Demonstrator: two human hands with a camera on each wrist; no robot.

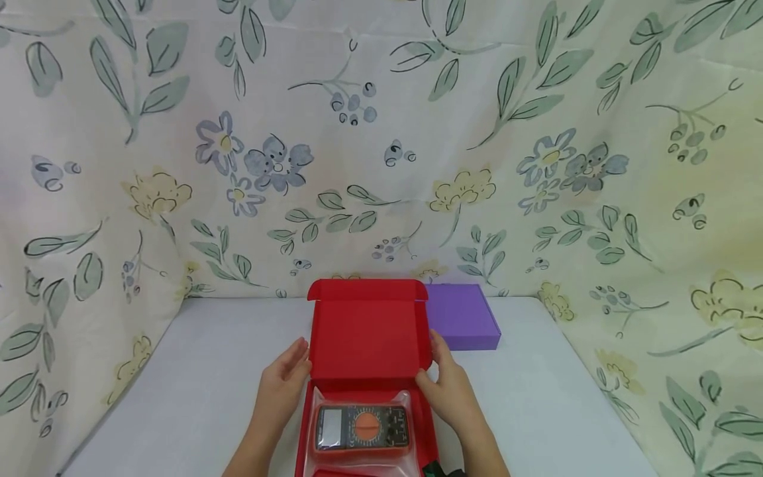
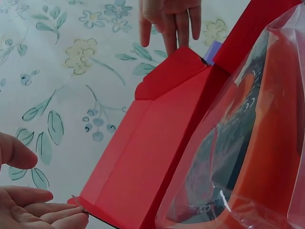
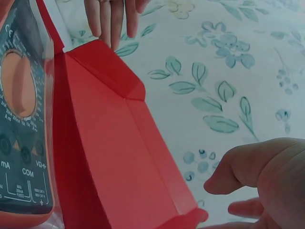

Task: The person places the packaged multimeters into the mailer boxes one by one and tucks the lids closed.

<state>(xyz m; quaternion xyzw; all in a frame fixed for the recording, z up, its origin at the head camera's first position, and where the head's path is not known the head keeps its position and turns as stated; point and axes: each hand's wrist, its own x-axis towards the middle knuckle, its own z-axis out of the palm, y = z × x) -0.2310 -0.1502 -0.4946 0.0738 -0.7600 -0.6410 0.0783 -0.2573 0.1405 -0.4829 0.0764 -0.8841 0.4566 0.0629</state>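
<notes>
A red cardboard box (image 1: 369, 334) stands with its lid raised. Inside lies a multimeter (image 1: 361, 427) with a dark face, an orange dial and an orange edge, wrapped in clear plastic (image 2: 257, 210). My left hand (image 1: 285, 381) is at the lid's left side, its fingertips right at the edge and its thumb apart from the fingers. On the other side my right hand (image 1: 451, 391) has its fingers extended along the lid's right edge, thumb spread away. In the right wrist view the lid's red flap (image 3: 114, 67) angles outward.
Behind the box on the right lies a closed purple box (image 1: 461, 315). Something dark (image 1: 438, 469) shows at the red box's lower right corner. The white table (image 1: 226, 351) meets a floral cloth (image 1: 357, 165) at the back and sides.
</notes>
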